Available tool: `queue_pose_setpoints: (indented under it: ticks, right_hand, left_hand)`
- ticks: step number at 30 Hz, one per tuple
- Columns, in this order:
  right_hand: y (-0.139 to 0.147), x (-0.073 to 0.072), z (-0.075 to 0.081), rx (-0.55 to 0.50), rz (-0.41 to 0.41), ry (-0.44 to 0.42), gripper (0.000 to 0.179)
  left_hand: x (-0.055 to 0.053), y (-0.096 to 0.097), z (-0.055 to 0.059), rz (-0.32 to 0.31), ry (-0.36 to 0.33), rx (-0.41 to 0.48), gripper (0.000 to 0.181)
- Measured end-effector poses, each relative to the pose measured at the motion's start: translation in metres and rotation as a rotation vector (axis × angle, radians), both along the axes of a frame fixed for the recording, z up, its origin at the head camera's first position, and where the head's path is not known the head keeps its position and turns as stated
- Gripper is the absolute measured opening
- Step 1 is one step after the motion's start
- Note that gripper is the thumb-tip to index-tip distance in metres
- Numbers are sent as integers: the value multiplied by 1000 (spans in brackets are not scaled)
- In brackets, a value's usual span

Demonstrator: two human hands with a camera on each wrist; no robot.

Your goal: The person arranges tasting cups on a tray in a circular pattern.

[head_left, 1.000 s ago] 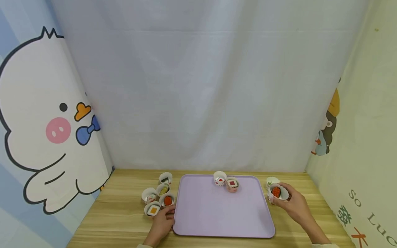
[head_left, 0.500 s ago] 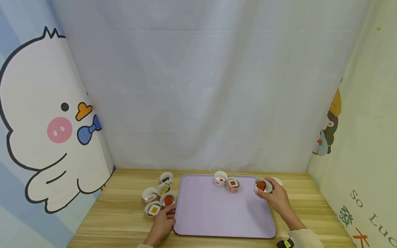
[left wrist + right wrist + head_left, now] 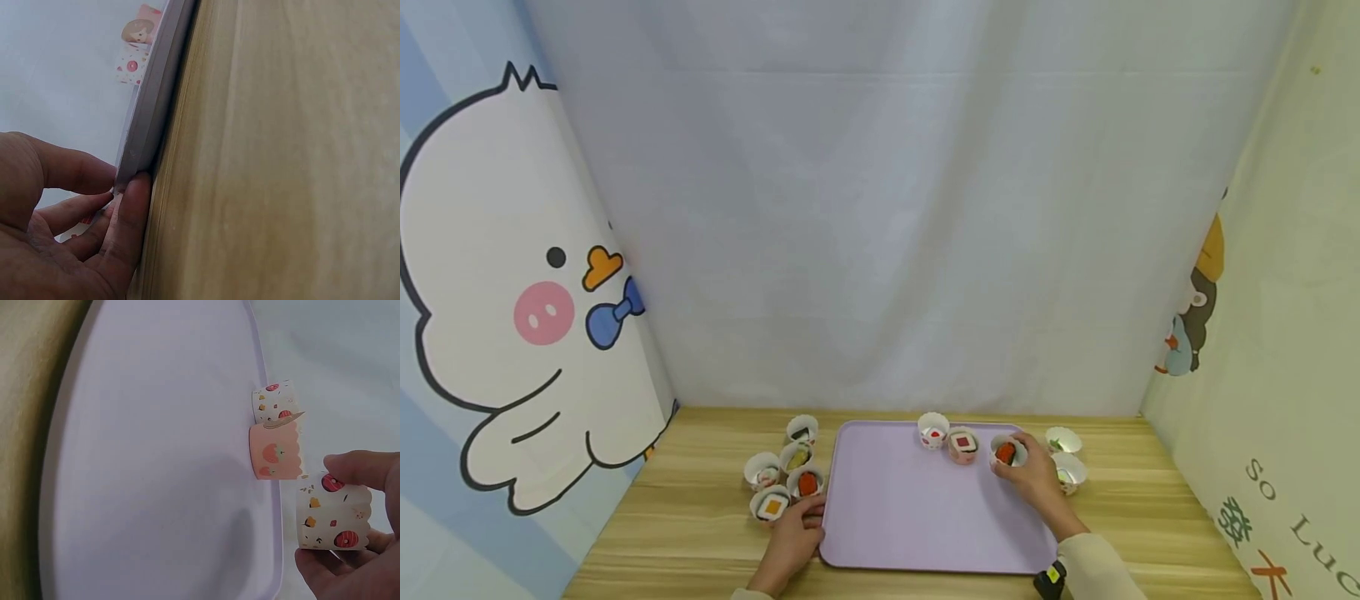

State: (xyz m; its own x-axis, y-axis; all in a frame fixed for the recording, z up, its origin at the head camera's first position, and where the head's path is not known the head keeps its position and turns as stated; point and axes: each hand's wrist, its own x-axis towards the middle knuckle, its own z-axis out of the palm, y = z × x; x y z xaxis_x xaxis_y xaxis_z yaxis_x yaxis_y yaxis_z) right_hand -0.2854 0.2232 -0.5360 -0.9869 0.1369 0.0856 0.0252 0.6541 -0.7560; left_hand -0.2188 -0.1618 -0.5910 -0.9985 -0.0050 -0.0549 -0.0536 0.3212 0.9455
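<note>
My right hand (image 3: 1037, 482) holds a white paper baking cup (image 3: 331, 512) with red and yellow prints by its sides, thumb on one side and fingers on the other. A red roe-topped sushi piece (image 3: 1005, 452) sits in it. The cup is over the far right part of a lilac tray (image 3: 925, 517). My left hand (image 3: 793, 533) pinches the tray's left edge between thumb and finger, as the left wrist view shows. Near the tray's far edge stand a white cup (image 3: 933, 438) and, beside it, a pink cup (image 3: 272, 453) with a square sushi roll.
Left of the tray, several paper cups with sushi stand close together, among them a red-topped one (image 3: 807, 485) and one with an orange-centred roll (image 3: 771, 506). To the right are two more cups, a far one (image 3: 1063, 440) and a nearer one (image 3: 1068, 473). A grey-white cloth (image 3: 880, 250) hangs behind.
My right hand has carried the red-topped cup leftward from the table at right to over the tray, uncovering the two cups there. The left hand has stayed at the tray's edge.
</note>
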Motion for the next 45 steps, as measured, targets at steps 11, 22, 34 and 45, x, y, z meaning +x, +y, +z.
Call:
queue_pose_setpoints:
  ticks: [11, 22, 34, 45]
  right_hand:
    - [-12, -11, -14, 22, -18, -80, 62]
    - [-15, -15, -26, 55, -22, -74, 58]
    - [-15, -15, -31, 84, 14, -80, 63]
    - [-19, -11, -29, 78, 46, -68, 67]
  left_hand:
    - [0, 0, 3, 3, 12, -19, 57]
    - [-1, -1, -1, -1, -4, -14, 57]
    - [-1, 0, 2, 13, -6, -32, 58]
    - [-1, 0, 3, 8, 21, -50, 57]
